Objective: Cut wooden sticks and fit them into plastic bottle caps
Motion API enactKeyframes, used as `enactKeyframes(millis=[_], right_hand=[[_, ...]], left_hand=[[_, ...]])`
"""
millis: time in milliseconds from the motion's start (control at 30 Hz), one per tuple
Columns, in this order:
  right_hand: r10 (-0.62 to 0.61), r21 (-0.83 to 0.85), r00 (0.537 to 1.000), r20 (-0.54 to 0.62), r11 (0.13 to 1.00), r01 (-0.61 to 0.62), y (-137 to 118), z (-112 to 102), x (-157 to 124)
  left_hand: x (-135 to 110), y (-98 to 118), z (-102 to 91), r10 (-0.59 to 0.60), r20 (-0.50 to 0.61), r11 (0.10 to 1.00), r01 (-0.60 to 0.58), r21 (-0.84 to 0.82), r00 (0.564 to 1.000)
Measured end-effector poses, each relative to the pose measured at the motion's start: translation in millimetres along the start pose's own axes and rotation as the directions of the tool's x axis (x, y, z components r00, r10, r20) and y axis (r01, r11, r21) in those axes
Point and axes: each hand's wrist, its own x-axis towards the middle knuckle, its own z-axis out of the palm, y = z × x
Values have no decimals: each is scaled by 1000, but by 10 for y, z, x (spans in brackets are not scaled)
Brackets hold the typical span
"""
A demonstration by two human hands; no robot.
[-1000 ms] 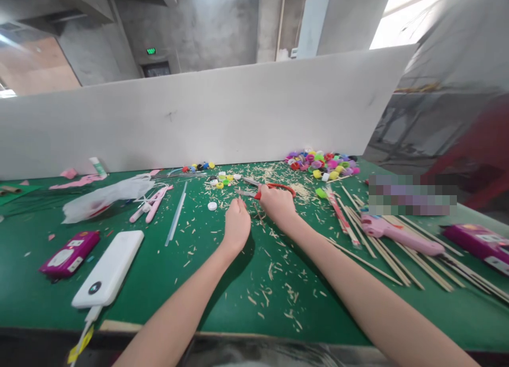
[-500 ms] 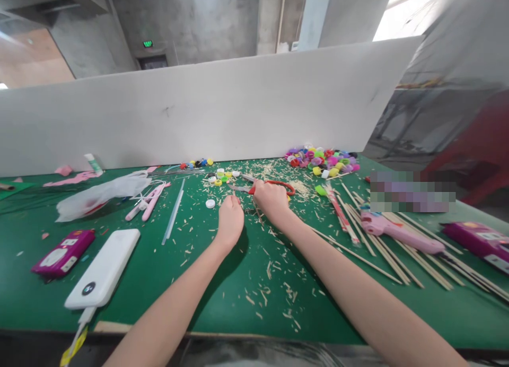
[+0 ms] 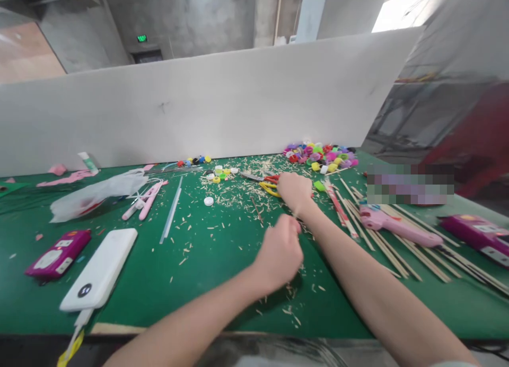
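My left hand (image 3: 280,250) is closed in a fist in front of my right wrist. A short pale bit of a thin wooden stick (image 3: 296,214) shows above its thumb; the rest is hidden. Farther back, my right hand (image 3: 295,189) curls down over the orange-red handles of a pair of scissors (image 3: 272,179), its fingertips out of sight. Yellow handles (image 3: 269,190) of a second cutting tool lie against that hand, and a metal blade (image 3: 251,176) points left. Wood shavings (image 3: 254,194) are scattered around both hands.
Coloured bottle caps (image 3: 318,157) are heaped at the back right. Bamboo sticks (image 3: 385,247) and a pink glue gun (image 3: 397,232) lie on the right. A white power bank (image 3: 101,269), purple packet (image 3: 59,254) and plastic bag (image 3: 97,194) lie left. A white board (image 3: 199,112) stands behind.
My right hand has moved right with the scissors, and yellow handles now show beside it. My left hand has come right and nearer to me, away from the blades.
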Motion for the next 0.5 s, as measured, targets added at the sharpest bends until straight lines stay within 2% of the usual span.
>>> enactKeyframes(millis=[100,167,267,500], right_hand=[[18,73,999,-43,997,-15,9,-89,-22],[-15,108,998,-60,994,22,-49,-129,-76],[-93,103,992,-80,990,101,-136,-146,-187],[-220,35,966,-132,973,227,-193,-104,-322]], left_hand=[[158,-97,-146,-68,-184,997,74,23,980],[286,-185,-290,-103,-254,994,110,15,962],[403,-283,-414,-113,-309,994,106,-40,944],[476,-406,-429,-102,-361,989,55,-138,927]])
